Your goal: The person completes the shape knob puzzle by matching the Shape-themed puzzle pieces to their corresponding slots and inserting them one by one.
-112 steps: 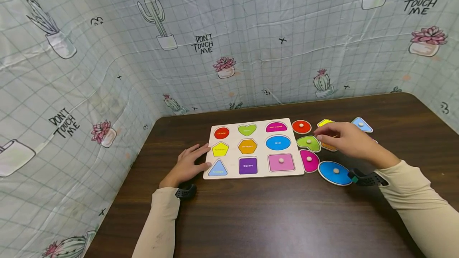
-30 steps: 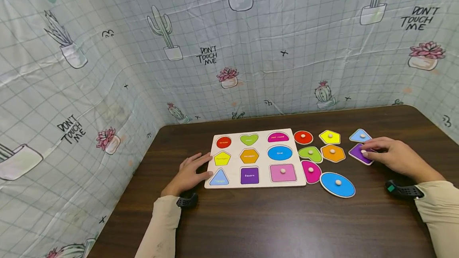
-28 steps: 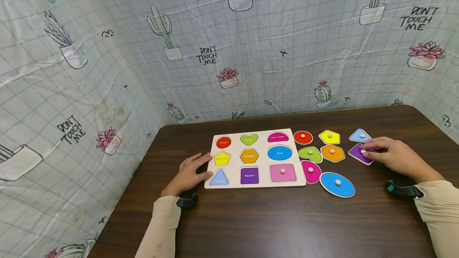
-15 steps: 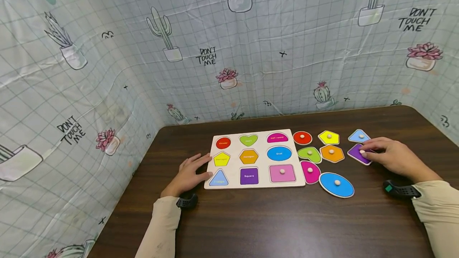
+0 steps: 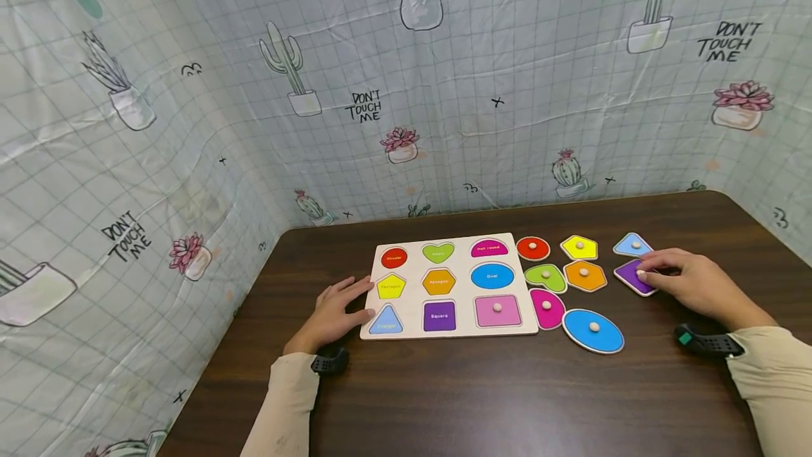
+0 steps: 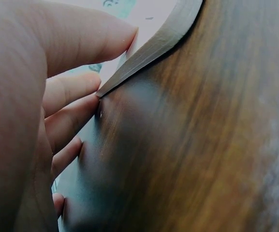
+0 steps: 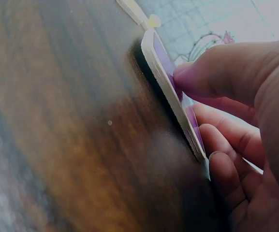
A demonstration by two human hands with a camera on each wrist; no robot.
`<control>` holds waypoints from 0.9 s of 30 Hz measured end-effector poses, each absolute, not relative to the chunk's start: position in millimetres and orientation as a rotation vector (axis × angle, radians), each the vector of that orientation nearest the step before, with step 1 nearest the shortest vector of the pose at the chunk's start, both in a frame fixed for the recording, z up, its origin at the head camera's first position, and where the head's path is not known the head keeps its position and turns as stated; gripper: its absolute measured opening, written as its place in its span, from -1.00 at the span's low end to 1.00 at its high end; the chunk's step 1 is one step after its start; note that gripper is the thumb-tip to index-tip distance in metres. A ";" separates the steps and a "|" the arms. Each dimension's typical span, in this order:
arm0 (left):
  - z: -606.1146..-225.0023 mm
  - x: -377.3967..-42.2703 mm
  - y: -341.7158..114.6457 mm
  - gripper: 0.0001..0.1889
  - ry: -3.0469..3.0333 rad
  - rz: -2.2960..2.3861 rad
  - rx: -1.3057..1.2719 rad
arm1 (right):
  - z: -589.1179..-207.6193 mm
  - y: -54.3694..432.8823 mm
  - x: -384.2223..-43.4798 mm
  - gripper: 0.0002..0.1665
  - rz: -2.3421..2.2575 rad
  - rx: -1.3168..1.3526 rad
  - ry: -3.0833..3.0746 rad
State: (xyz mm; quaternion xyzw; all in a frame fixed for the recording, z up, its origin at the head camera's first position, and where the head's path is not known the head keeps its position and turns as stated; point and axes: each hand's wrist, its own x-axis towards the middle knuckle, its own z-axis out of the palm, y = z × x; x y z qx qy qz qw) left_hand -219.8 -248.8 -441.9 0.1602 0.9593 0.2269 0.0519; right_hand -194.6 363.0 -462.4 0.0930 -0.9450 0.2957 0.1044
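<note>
A white wooden shape-puzzle board (image 5: 459,319) lies on the dark table, its printed recesses showing, with a pink rectangle piece (image 5: 488,314) seated at lower right. My left hand (image 5: 330,316) rests against the board's left edge, fingers spread and thumb on the corner; in the left wrist view the thumb (image 6: 95,38) lies over the rim. Further right, my right hand (image 5: 691,281) pinches the knob of a purple square puzzle piece (image 5: 631,275). In the right wrist view that purple piece (image 7: 190,113) stays low over the tabletop, its knob largely hidden by the thumb and fingers.
Several knobbed pieces lie right of the board: red circle (image 5: 533,254), yellow pentagon (image 5: 569,252), blue triangle (image 5: 626,243), green heart (image 5: 538,276), orange hexagon (image 5: 586,283), magenta half round (image 5: 545,317) and blue oval (image 5: 594,342). A patterned curtain (image 5: 457,139) hangs behind the table.
Since the oldest frame my right hand has moved right, from over the orange hexagon to the purple square. Over the last second it stays there. My left hand keeps its place; the head view shifts slightly.
</note>
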 end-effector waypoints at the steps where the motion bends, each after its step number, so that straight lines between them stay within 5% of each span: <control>1: -441.9 -220.3 -248.6 -0.36 2.919 0.688 0.489 | -462.7 363.6 -194.1 -0.71 0.870 0.274 -2.782; 27: -446.3 -216.8 -249.3 -0.38 2.941 0.716 0.481 | -466.6 359.5 -193.7 -0.62 0.919 0.167 -2.763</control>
